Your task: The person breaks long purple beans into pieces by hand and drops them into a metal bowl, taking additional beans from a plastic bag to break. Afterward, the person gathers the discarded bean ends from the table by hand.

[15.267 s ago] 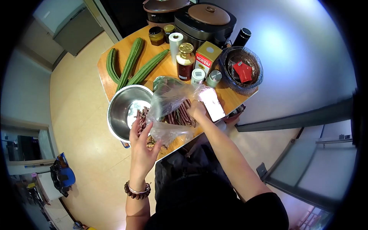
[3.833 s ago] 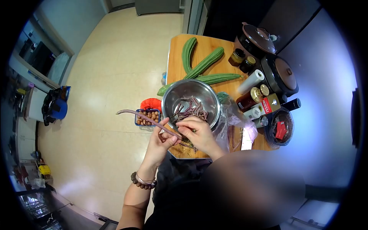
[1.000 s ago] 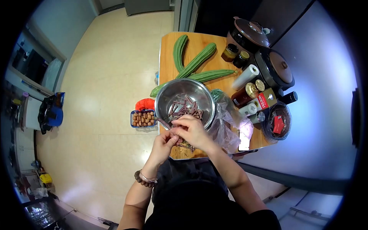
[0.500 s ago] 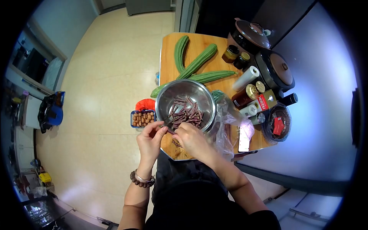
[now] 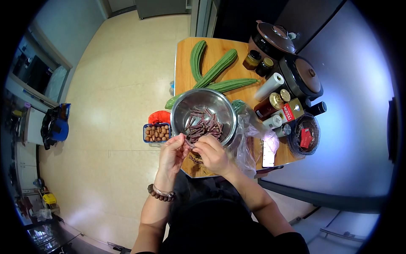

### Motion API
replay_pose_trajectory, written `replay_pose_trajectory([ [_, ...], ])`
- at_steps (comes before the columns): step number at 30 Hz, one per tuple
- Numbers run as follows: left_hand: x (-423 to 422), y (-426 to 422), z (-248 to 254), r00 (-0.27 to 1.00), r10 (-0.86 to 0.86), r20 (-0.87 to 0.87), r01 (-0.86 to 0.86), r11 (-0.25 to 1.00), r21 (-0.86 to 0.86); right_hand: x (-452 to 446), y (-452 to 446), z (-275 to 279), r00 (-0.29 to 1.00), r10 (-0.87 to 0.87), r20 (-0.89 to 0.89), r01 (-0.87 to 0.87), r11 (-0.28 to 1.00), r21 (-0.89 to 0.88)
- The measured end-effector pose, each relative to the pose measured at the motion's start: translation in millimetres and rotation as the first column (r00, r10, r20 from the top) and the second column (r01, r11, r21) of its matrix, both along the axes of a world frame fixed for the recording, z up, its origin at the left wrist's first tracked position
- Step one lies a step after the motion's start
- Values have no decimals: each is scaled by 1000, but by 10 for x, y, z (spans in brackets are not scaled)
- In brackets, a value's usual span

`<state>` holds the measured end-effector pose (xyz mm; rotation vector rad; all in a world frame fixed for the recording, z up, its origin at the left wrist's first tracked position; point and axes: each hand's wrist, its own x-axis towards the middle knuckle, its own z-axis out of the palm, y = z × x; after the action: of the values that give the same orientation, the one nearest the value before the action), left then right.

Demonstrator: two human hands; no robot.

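A steel bowl (image 5: pixel 230 111) stands near the front of the table, with many short pieces of purple bean (image 5: pixel 206 126) in it. Over the bowl's near rim, my left hand (image 5: pixel 172 153) pinches one end of a purple bean (image 5: pixel 189 143). The fingers of my right hand (image 5: pixel 212 155) are closed on its other end, close to the left fingertips. Below my hands, bean scraps (image 5: pixel 195 159) lie on the wood. Just right of the bowl is a clear plastic bag (image 5: pixel 244 146).
Several ridged green gourds (image 5: pixel 218 67) lie behind the bowl on the wooden table (image 5: pixel 184 63). Left of it are a blue basket of brown eggs or nuts (image 5: pixel 156 133) and a red bag (image 5: pixel 159 117). Jars, bottles, a phone (image 5: pixel 269 156) and two cookers (image 5: pixel 301 76) crowd the right side.
My left hand has moved right and closer to my right hand, its fingers now more closed around the bean. The right hand stays almost in place.
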<state>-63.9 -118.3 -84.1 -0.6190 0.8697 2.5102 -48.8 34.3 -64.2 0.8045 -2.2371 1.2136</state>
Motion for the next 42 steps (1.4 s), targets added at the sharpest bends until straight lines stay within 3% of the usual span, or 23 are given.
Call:
replay_pose_trajectory([
  [3,-38,68,29,1000,14,-11,-15,999,-44,-4,3,-24,998,-48,-30,47,998,-40],
  [5,-85,133,25,999,27,-27,-29,997,-68,-40,8,-122,984,-176,-24,175,984,-44],
  [7,-188,214,-31,994,12,-108,-40,965,-258,-135,33,-215,973,-227,-44,225,973,-43],
  [10,-353,346,-89,995,47,-92,-74,945,-317,-192,39,-349,953,-300,-35,298,953,-53],
  [12,-476,353,-342,990,48,-130,-84,955,-285,-257,69,-387,884,-468,-18,461,877,-136],
  [14,-597,273,-640,983,185,-21,-179,909,-376,-391,249,-368,761,-633,142,648,730,-219],
  [16,-592,285,-595,990,141,-25,-139,899,-416,-534,367,-325,771,-626,117,633,733,-251],
  [18,-570,322,-539,992,-29,-124,-37,869,-493,-601,482,-465,867,-379,323,406,913,-18],
  [19,-583,351,-560,987,-28,-158,-60,852,-521,-606,495,-516,844,-374,385,331,927,176],
  [23,-565,370,-566,976,-77,-205,-72,773,-630,-500,363,-424,833,-439,338,429,897,108],
  [25,-530,388,-579,939,-134,-318,-120,737,-665,-423,198,-211,908,-288,304,298,954,11],
  [28,-476,436,-472,901,-151,-407,-142,784,-605,-418,82,-302,936,-243,254,228,970,89],
  [30,-451,383,-411,925,-157,-346,-54,847,-529,-446,125,-334,930,-273,248,237,957,164],
  [35,-431,283,-415,906,-251,-342,35,848,-528,-415,183,-275,931,-279,236,205,934,292],
  [37,-429,256,-429,820,-417,-393,-51,629,-775,-405,179,-234,949,-291,122,230,902,367],
  [42,-398,236,-278,743,-543,-390,-108,479,-871,-385,159,-218,960,-240,147,173,916,362],
])
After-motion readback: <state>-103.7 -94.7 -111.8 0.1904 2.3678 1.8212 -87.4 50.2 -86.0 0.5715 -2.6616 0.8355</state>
